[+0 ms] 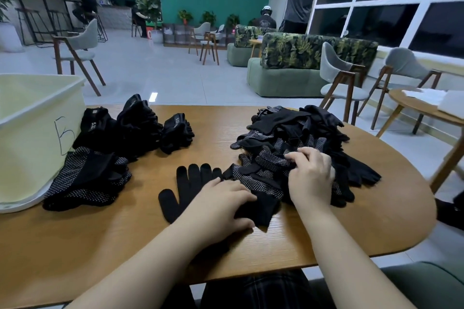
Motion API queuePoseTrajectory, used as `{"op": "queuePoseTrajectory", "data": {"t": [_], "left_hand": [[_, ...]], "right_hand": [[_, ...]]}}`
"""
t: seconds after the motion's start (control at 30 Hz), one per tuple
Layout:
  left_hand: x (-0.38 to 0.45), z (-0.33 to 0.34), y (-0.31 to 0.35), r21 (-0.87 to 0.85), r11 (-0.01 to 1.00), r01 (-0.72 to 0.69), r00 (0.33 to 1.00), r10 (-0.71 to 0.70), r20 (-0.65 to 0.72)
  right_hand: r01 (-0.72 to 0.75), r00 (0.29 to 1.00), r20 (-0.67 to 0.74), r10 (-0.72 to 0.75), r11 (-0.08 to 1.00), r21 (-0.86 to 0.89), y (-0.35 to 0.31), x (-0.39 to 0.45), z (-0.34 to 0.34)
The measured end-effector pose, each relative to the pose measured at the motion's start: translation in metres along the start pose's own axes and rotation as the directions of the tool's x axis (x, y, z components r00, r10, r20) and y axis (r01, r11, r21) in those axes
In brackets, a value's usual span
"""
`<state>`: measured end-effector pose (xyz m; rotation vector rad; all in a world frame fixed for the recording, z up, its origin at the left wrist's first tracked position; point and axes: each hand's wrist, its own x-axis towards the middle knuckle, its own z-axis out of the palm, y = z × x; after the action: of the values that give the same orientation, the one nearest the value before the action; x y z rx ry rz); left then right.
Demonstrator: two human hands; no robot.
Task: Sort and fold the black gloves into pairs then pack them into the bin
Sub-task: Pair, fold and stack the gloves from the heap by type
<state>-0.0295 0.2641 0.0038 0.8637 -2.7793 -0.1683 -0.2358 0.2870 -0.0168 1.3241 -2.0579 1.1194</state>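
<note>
Wooden table (140,238), bin (30,118) cropped, plain glove (190,190) half-covered

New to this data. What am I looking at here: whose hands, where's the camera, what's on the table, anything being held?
There is no robot here. A person wears a wide-angle camera on the head, looking forward and down, so the two bare arms coming in from the bottom are their own.

On the wooden table lie a loose heap of black gloves on the right, folded glove bundles and a dotted stack on the left, beside a pale bin marked in pen.

The left hand rests on the cuff end of a plain black glove laid flat. The right hand pinches a dotted glove in the heap.
</note>
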Motion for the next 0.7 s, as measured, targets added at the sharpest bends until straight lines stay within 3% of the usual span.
{"op": "queuePoseTrajectory", "data": {"t": [0.13, 0.2, 0.37, 0.47, 0.57, 0.7], "left_hand": [[0.009, 0.006, 0.004, 0.015, 1.0, -0.022, 0.999, 0.023, -0.024], [0.009, 0.006, 0.003, 0.021, 0.999, -0.032, 0.999, 0.033, -0.031], [0.003, 0.007, 0.0, -0.049, 0.996, -0.08, 0.988, 0.072, -0.138], [0.004, 0.0, -0.005, -0.2, 0.97, -0.141, 0.971, 0.096, -0.219], [0.005, -0.009, -0.006, -0.342, 0.933, -0.114, 0.96, 0.015, -0.279], [0.008, -0.023, -0.009, -0.368, 0.922, -0.12, 0.918, -0.038, -0.395]], "right_hand": [[0.254, 0.955, 0.098, -0.28, 0.943, 0.214, -0.011, -0.012, -0.007], [0.279, 0.906, 0.229, -0.355, 0.911, 0.305, -0.013, -0.017, -0.008], [0.098, 0.878, 0.434, -0.202, 0.963, 0.25, -0.012, -0.018, -0.008], [0.048, 0.89, 0.433, -0.145, 0.973, 0.228, -0.011, -0.015, -0.01], [-0.034, 0.898, 0.434, -0.07, 0.973, 0.227, -0.01, -0.015, -0.01], [-0.004, 0.939, 0.336, -0.076, 0.973, 0.231, -0.016, -0.015, -0.011]]}}
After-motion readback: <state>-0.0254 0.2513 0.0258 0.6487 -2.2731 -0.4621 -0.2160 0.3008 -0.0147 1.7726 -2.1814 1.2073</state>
